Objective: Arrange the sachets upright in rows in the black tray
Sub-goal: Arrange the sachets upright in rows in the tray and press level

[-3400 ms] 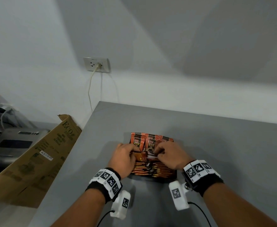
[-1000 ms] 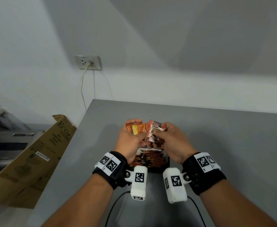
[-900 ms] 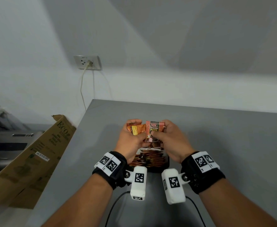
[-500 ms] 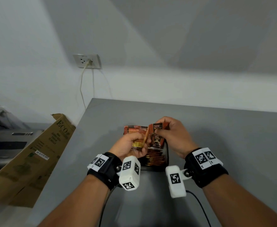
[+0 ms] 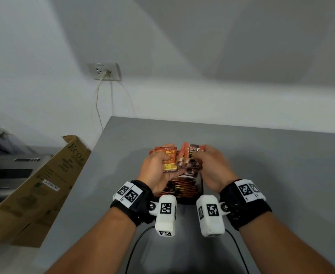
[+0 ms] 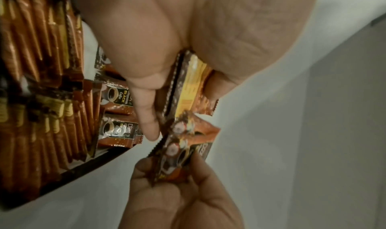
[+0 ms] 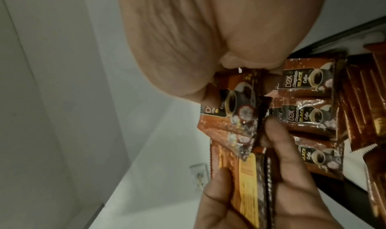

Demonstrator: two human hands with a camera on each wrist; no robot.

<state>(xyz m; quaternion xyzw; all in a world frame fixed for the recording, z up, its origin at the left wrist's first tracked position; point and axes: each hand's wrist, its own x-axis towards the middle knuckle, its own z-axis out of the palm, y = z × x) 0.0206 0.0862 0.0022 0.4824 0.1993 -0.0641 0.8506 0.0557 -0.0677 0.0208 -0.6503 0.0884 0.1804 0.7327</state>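
Orange-brown coffee sachets stand upright in rows in the black tray (image 5: 190, 200), which sits on the grey table just beyond my wrists. Above the tray's far end, my left hand (image 5: 167, 153) grips a small stack of sachets (image 5: 167, 165) with their yellow-printed backs toward me. Close beside it, my right hand (image 5: 199, 153) pinches another few sachets (image 5: 192, 153), fronts showing. The two bundles touch edge to edge. In the left wrist view the tray rim (image 6: 83, 170) and its packed rows (image 6: 41, 84) lie left of the held sachets (image 6: 188, 87). In the right wrist view, sachets (image 7: 309, 113) lie face-up at the tray's end.
A folded cardboard box (image 5: 44, 186) leans against the table's left edge, beside a grey machine (image 5: 8, 171). A wall socket with a plugged-in cable (image 5: 105, 71) is on the wall behind. Bare grey tabletop (image 5: 281, 175) stretches to the right of the tray.
Both hands lifted out of the tray, each carrying a few sachets. Over the last half second they have held the bundles together above the tray's far end, the left rising slightly.
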